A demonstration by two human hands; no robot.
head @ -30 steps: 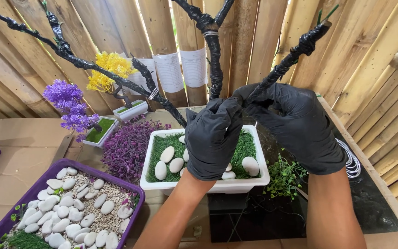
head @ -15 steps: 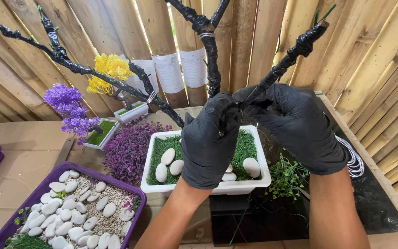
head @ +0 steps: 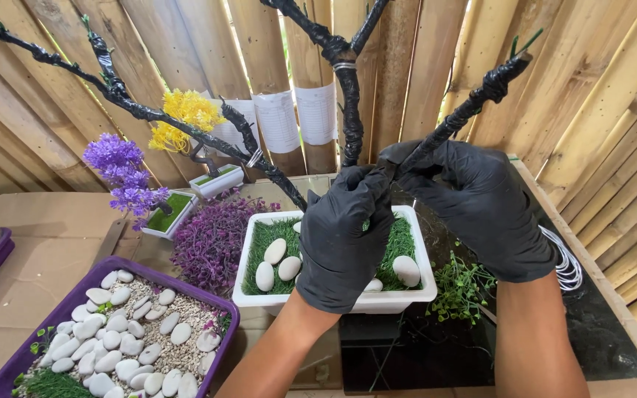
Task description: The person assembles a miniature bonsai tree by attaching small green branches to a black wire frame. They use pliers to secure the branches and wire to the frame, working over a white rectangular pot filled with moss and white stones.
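The left hand (head: 344,236) wears a black glove and is curled shut, pinching the low end of a black wrapped branch (head: 466,110) w/ its fingertips. The right hand (head: 481,206), also in a black glove, is closed around the same branch just beside the left one. The branch runs up & away to the right from both hands, w/ a tiny green bit at its tip. It looks like two hands hold it so it stays put where it meets the black trunk (head: 348,103), which stands right behind the left hand.

Under the hands sits a white planter box (head: 333,301) w/ fake green grass and smooth white stones (head: 274,252) inside. The stones likely make it look like a little garden. Right of the box, below the right hand, lie small green sprigs (head: 458,287) and a bundle of white wire (head: 565,265), close enough to grab.

Left of the left hand is a purple bush (head: 211,239). Nearer the person on that side is a purple tray (head: 31,346) full of white pebbles. Farther left & back stand small trees w/ purple flowers (head: 123,169) and yellow flowers (head: 186,118). A bamboo wall (head: 53,96) is behind it all.
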